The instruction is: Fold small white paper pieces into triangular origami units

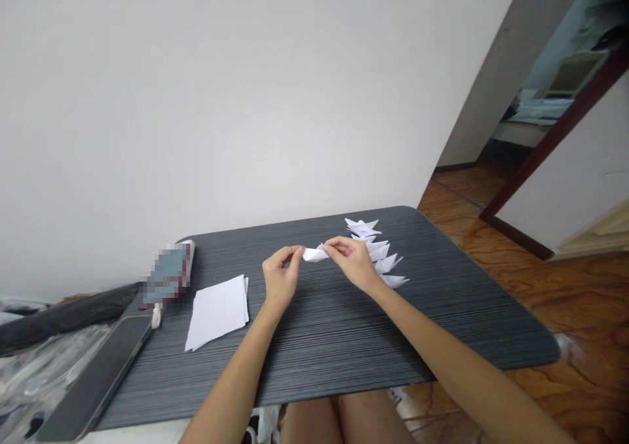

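Between my two hands, over the middle of the dark table (314, 339), is a small folded white paper boat (314, 254). My left hand (282, 274) pinches its left end between thumb and fingertips. The right end is pinched by my right hand (348, 260), whose fingers hide part of the paper. Just beyond and beside my right hand, several folded paper boats (362, 228) stand in a row, some partly covered by that hand. To the left of my left hand lies a stack of white paper sheets (219, 313).
At the table's left edge lie a phone-like dark slab (105, 372) with a white plug (156, 317) at its end, and a blurred-out book or packet (170, 274). A white wall (275, 103) rises behind the table. Wooden floor (496, 254) and a doorway are at right.
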{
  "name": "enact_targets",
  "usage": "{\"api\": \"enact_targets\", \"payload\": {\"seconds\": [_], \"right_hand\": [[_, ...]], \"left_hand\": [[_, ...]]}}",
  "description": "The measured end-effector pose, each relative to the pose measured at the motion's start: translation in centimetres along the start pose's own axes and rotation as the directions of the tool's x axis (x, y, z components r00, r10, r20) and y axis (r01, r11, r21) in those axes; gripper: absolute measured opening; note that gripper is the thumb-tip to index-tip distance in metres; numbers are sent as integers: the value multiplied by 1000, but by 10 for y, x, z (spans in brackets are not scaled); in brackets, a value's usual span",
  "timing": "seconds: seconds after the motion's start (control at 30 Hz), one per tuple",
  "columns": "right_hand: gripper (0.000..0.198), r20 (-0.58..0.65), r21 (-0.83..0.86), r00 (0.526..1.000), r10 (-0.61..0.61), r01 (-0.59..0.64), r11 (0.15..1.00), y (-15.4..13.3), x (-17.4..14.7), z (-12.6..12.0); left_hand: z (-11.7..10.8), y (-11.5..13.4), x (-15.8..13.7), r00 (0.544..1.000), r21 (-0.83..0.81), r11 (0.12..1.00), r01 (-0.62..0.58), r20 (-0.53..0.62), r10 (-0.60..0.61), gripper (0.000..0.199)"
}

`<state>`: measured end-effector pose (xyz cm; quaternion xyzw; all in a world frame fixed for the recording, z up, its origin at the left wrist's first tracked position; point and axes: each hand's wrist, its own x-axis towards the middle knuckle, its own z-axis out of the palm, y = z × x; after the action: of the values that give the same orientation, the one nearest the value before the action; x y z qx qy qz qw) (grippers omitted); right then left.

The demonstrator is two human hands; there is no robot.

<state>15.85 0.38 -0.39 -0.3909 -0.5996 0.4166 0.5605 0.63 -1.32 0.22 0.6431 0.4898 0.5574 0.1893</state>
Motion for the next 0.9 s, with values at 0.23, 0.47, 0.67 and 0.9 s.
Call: {"api": "enact_targets", "payload": {"seconds": [0.23,0.47,0.67,0.9], "right_hand": [[14,-8,-205,982,-186,181,962,-1,-2,1],[13,-7,-228,980,-199,192,955,-4,-2,-2],[13,-23,-241,975,-222,210,947,-7,-2,-2],[14,-56,-142,980,-191,181,973,-8,-3,-2]], "left_hand": [[9,2,-2,976,-277,939,204,127,-174,24],[7,-1,2,918,-303,892,336,317,-238,28],[10,-1,-1,884,-404,799,446,340,-321,29],[12,-1,-2,895,-470,763,443,278,-348,22]]}}
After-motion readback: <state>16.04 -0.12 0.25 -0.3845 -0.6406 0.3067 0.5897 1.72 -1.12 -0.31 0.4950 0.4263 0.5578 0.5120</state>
